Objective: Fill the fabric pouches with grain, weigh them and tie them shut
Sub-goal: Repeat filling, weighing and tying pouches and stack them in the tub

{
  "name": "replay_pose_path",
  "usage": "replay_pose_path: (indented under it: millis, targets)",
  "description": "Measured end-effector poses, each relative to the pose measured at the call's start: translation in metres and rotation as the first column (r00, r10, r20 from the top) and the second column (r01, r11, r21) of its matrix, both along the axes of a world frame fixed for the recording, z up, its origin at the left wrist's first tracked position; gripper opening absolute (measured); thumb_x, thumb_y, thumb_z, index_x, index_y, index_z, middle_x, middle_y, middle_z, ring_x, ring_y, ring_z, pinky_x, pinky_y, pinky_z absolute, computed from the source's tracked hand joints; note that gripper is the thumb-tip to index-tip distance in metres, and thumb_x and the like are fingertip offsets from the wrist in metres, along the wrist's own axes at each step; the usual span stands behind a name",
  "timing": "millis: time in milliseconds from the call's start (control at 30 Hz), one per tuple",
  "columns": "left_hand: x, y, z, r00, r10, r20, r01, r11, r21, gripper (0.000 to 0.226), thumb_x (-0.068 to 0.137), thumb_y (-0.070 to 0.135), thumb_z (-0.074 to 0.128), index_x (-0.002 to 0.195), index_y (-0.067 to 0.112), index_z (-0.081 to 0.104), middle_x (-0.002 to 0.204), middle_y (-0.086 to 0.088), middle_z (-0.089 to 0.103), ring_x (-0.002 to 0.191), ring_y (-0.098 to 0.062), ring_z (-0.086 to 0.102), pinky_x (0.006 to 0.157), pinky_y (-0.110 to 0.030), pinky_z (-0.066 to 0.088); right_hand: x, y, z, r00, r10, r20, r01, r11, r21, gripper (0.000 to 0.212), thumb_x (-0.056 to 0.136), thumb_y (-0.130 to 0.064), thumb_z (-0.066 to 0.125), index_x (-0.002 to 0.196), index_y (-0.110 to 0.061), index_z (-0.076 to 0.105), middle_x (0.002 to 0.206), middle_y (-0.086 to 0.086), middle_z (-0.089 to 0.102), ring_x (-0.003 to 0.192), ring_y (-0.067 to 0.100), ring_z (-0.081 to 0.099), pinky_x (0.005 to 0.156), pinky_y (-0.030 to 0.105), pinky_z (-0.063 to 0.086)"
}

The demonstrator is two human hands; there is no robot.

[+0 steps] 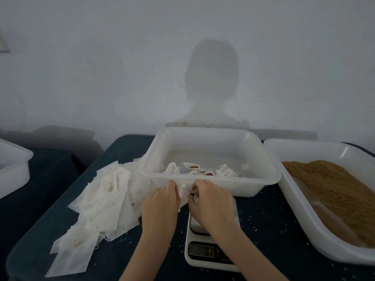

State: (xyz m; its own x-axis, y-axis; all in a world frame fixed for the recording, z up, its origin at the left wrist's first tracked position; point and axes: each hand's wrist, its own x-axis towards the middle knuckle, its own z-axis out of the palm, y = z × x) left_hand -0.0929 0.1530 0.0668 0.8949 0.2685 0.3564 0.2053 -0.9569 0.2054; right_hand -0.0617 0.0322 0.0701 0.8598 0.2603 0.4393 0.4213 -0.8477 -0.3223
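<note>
A small white fabric pouch (184,192) is held between both hands, just in front of the middle tub. My left hand (160,203) pinches its left side and my right hand (211,201) pinches its right side, fingers curled. Both hands hover over the white kitchen scale (203,254), which hides most of its platform. A heap of flat empty pouches (101,201) lies to the left. The middle translucent tub (211,179) holds several filled pouches (200,170). Brown grain (332,191) fills the tub (288,191) on the right.
Another white tub (14,169) stands at the far left on a separate dark surface. Loose grains are scattered over the dark blue table (269,224). A pale wall rises directly behind the tubs.
</note>
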Motion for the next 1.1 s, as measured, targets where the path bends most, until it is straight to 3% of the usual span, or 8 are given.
replay_pose_path:
  millis: [233,367,467,567,667,833,967,1100]
  targets:
    - [0.008,-0.008,0.008,0.996,-0.083,-0.021,0.083,0.996,-0.04,0.011,0.097,0.035,0.049,0.104,0.026,0.047,0.08,0.013,0.051,0.066,-0.003,0.048,0.053,-0.015,0.027,-0.006,-0.005,0.0,0.977,0.193,-0.089,-0.171,0.964,0.204,0.001,0.081,-0.032,0.058,0.082,-0.031,0.057,0.082,-0.015,0.055,0.073,0.006,0.052,0.064,0.021,0.048]
    - [0.009,-0.013,0.009,0.982,-0.177,0.059,0.186,0.961,-0.205,0.019,0.1,0.031,0.043,0.118,0.025,0.041,0.073,0.011,0.057,0.06,-0.002,0.051,0.048,-0.015,0.037,-0.001,-0.011,-0.004,0.974,0.166,-0.154,-0.137,0.973,0.184,0.023,0.092,-0.037,0.047,0.075,-0.028,0.06,0.062,-0.013,0.054,0.058,0.004,0.05,0.05,0.014,0.032]
    - [0.008,-0.018,0.01,0.974,-0.198,0.109,0.219,0.947,-0.235,0.022,0.098,0.028,0.046,0.119,0.026,0.038,0.073,0.009,0.058,0.061,-0.004,0.053,0.052,-0.019,0.043,0.0,-0.017,-0.006,0.972,0.104,-0.209,-0.09,0.993,0.074,0.042,0.098,-0.041,0.041,0.058,-0.026,0.045,0.051,-0.009,0.046,0.047,0.007,0.044,0.05,0.02,0.034]
    - [0.009,-0.02,0.01,0.979,-0.18,0.095,0.191,0.974,-0.123,0.031,0.099,0.025,0.045,0.126,0.027,0.03,0.068,0.014,0.044,0.058,-0.002,0.042,0.044,-0.017,0.028,0.002,-0.023,-0.001,0.98,0.026,-0.197,-0.046,0.994,-0.099,0.044,0.096,-0.043,0.042,0.057,-0.024,0.044,0.054,-0.009,0.046,0.053,0.009,0.047,0.05,0.024,0.034]
    - [0.011,-0.023,0.008,0.969,-0.233,0.08,0.237,0.97,-0.048,0.025,0.1,0.027,0.043,0.123,0.027,0.034,0.073,0.015,0.044,0.064,-0.002,0.043,0.044,-0.017,0.029,0.005,-0.028,0.007,0.987,0.017,-0.159,-0.045,0.984,-0.172,0.031,0.09,-0.041,0.048,0.069,-0.025,0.065,0.066,-0.011,0.062,0.064,0.009,0.058,0.054,0.022,0.035]
    - [0.01,-0.019,0.01,0.909,-0.36,0.21,0.409,0.869,-0.279,0.02,0.091,0.045,0.051,0.108,0.036,0.046,0.086,0.022,0.053,0.081,0.005,0.051,0.066,-0.011,0.041,0.012,-0.046,0.021,0.955,0.124,-0.271,-0.14,0.989,-0.042,0.019,0.083,-0.031,0.057,0.084,-0.033,0.076,0.067,-0.016,0.067,0.06,0.002,0.055,0.052,0.011,0.032]
    - [0.009,-0.014,0.012,0.783,-0.606,0.141,0.593,0.658,-0.465,0.064,0.07,0.053,0.071,0.12,0.054,0.033,0.122,0.039,0.037,0.113,0.021,0.033,0.087,-0.003,0.03,0.017,-0.064,0.031,0.966,0.09,-0.241,-0.111,0.991,-0.076,0.016,0.078,-0.044,0.061,0.08,-0.038,0.076,0.059,-0.019,0.058,0.051,-0.003,0.047,0.047,0.011,0.026]
    - [0.019,-0.023,0.011,0.718,-0.693,-0.069,0.623,0.684,-0.38,0.108,0.057,0.058,0.078,0.145,0.041,0.017,0.142,0.033,0.021,0.129,0.011,0.021,0.105,-0.015,0.022,0.017,-0.08,0.043,0.976,0.054,-0.209,-0.081,0.989,-0.126,0.019,0.073,-0.05,0.06,0.08,-0.041,0.074,0.057,-0.021,0.055,0.056,-0.002,0.05,0.048,0.014,0.031]
